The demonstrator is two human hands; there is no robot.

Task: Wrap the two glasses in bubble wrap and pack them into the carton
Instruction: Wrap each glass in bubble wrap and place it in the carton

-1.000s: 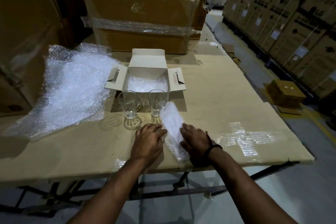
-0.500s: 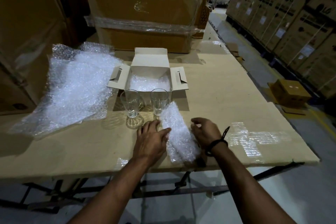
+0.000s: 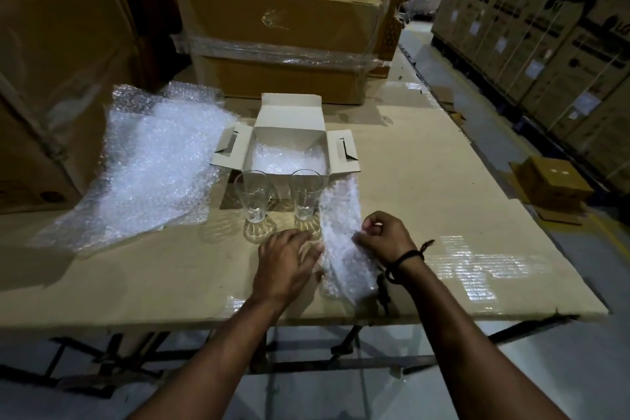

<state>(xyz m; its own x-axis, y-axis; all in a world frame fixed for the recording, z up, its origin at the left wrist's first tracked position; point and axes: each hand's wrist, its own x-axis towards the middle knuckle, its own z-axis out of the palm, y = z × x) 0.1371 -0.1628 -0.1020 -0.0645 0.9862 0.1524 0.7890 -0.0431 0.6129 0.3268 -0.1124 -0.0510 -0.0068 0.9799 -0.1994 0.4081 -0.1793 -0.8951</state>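
- The left hand lay palm down with its fingers straight and spread, pressing on the left edge of a bubble wrap sheet near the front of the table.
- The right hand had its fingers curled, and thumb and fingertips appeared to pinch the right edge of that sheet; a black cord band circled the wrist.
- The sheet ran lengthwise away from the person between the two hands, its far end reaching up beside the right glass.
- The left glass and the right glass stood upright and bare, side by side but apart, just in front of the carton.
- The white carton sat open behind them, flaps spread, with a bubble wrap lining in its bottom.
- A pile of bubble wrap lay on the table's left side.
- Big taped cartons stood behind the table, and a small brown box sat on the floor to the right.
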